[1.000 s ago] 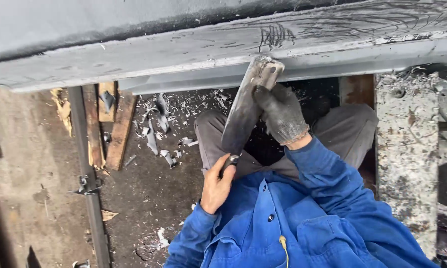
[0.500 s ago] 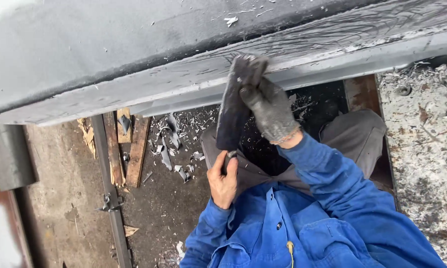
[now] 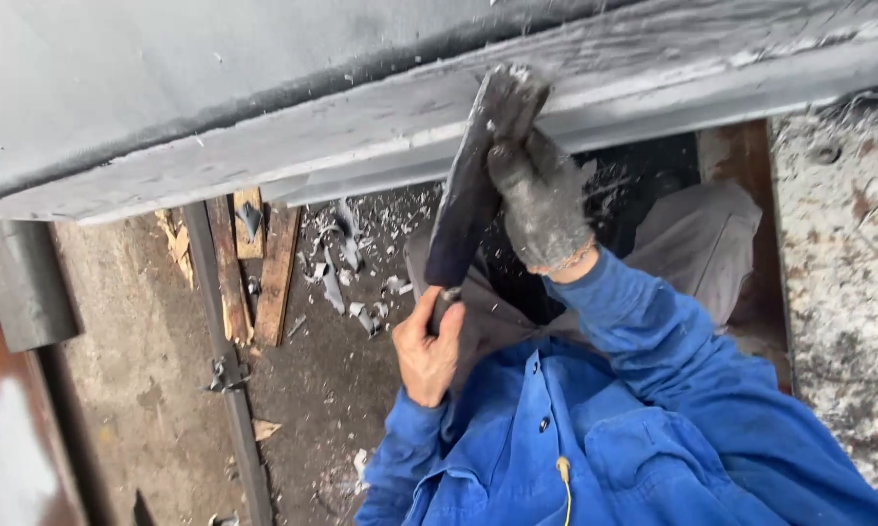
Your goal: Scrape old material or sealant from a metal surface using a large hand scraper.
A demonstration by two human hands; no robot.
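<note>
Head view: the bare left hand (image 3: 429, 353) grips the lower end of a long dark flat file (image 3: 470, 185) — the gloved right hand (image 3: 539, 203) closes over its upper end, pressing it against the edge of a grey metal beam (image 3: 263, 146). Blue sleeves frame both hands; metal shavings (image 3: 346, 278) litter the floor below, beside wooden strips (image 3: 275, 273).

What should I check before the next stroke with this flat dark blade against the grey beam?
1. Left hand grips the blade's lower end: ok.
2. Gloved right hand holds the upper end of the blade: ok.
3. Blade tip meets the beam: ok, apparently touching.
4. Left hand protected: not ok, bare.
5. Footing among the shavings: cannot tell.
</note>
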